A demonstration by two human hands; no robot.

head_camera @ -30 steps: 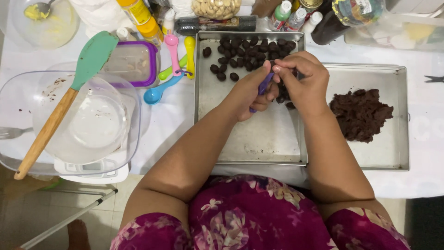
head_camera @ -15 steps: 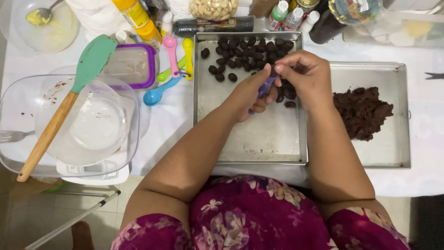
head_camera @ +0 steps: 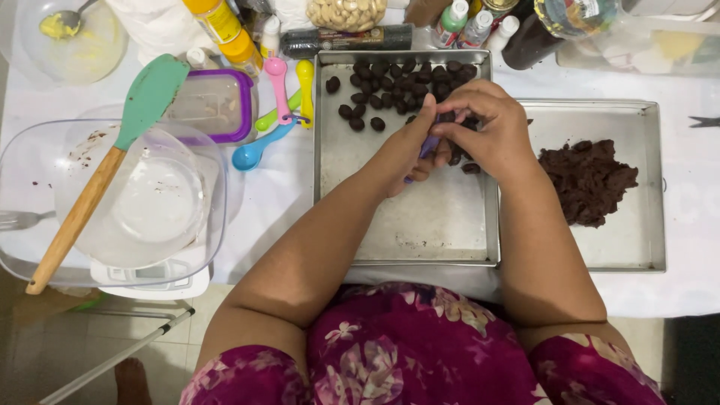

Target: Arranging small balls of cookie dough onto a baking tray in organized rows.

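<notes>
Centrally, a purple spoon (head_camera: 426,148) is held in the left hand (head_camera: 409,146), fingers curled around its handle, above the left tray (head_camera: 405,225). The right hand (head_camera: 487,127) is brought against it, fingertips pinched together at the spoon's tip. Dark balls (head_camera: 390,94) are lined along the tray's far end. A dough mound (head_camera: 589,180) is seen in the right tray (head_camera: 637,247).

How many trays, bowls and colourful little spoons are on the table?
Metal trays: 2, one with dark balls, one with a dough heap
Clear bowls: 3, a large one, a smaller one inside it, one at the top corner
Measuring spoons by the tray: 4, pink, yellow, green, blue
Total: 9
</notes>
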